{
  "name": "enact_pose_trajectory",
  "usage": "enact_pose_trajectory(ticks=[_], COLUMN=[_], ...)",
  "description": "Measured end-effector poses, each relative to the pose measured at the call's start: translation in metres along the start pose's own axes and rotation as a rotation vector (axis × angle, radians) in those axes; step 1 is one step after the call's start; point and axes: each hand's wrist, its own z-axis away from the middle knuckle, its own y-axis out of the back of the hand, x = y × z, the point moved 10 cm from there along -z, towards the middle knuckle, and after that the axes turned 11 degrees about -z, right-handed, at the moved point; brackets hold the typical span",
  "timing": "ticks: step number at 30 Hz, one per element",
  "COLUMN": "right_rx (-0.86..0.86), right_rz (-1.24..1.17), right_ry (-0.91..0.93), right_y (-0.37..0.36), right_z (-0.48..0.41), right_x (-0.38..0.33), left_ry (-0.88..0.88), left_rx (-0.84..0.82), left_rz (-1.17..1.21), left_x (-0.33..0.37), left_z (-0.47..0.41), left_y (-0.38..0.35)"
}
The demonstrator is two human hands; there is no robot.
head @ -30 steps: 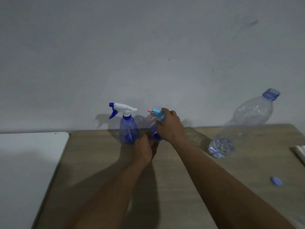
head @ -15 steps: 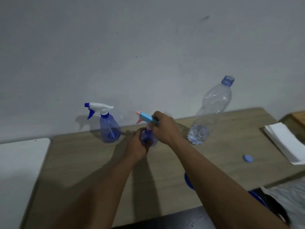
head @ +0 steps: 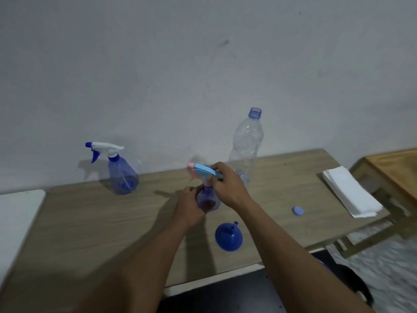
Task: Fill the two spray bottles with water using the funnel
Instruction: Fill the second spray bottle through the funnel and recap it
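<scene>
Near the middle of the wooden counter (head: pixel 79 222), small spray bottle (head: pixel 208 198) gripped from both sides. Left hand (head: pixel 188 207) wrapped around the violet body from the left, fingers closed on it, bottle base at or just above the counter, hard to tell which. Right hand (head: pixel 228 187) clamped over the light-blue trigger head (head: pixel 206 170), fingers curled around its rear end and the neck below; pink nozzle tip pointing left, clear of the hand. Just nearer than the bottle and slightly right, under the right forearm, blue funnel (head: pixel 228 237) lying mouth-down, spout pointing up, touching neither hand. Farther left, well apart from both hands, second spray bottle (head: pixel 123 175) upright near the wall, white and blue head fitted, nozzle pointing left. Directly behind the right hand, tall clear water bottle (head: pixel 246 145) upright, neck uncapped, lower part hidden by the hand. To the right on the counter, a small blue cap (head: pixel 297 210) lying alone, and beyond it a stack of white paper napkins (head: pixel 350 193) at the right edge.
</scene>
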Motion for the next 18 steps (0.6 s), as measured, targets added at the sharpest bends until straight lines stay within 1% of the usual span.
enact_pose_trajectory(ticks=[3, 8, 10, 15, 18], right_rx=[-0.015, 0.006, -0.004, 0.01, -0.007], right_rz=[-0.007, 0.029, 0.028, 0.023, -0.003], right_ry=[-0.016, -0.029, -0.023, -0.007, 0.015], right_y=[0.005, 0.011, 0.009, 0.008, 0.006], right_z=[0.004, -0.002, -0.005, -0.014, -0.018], right_x=[0.024, 0.063, 0.071, 0.08, 0.084], left_ry=[0.06, 0.132, 0.174, 0.218, 0.241], left_rx=[0.014, 0.049, 0.052, 0.077, 0.096], left_rz=[0.006, -0.111, -0.143, -0.129, -0.228], left_x=[0.015, 0.011, 0.0, -0.002, -0.006], left_z=[0.01, 0.011, 0.01, 0.008, 0.01], left_y=[-0.011, -0.026, -0.032, -0.038, -0.038])
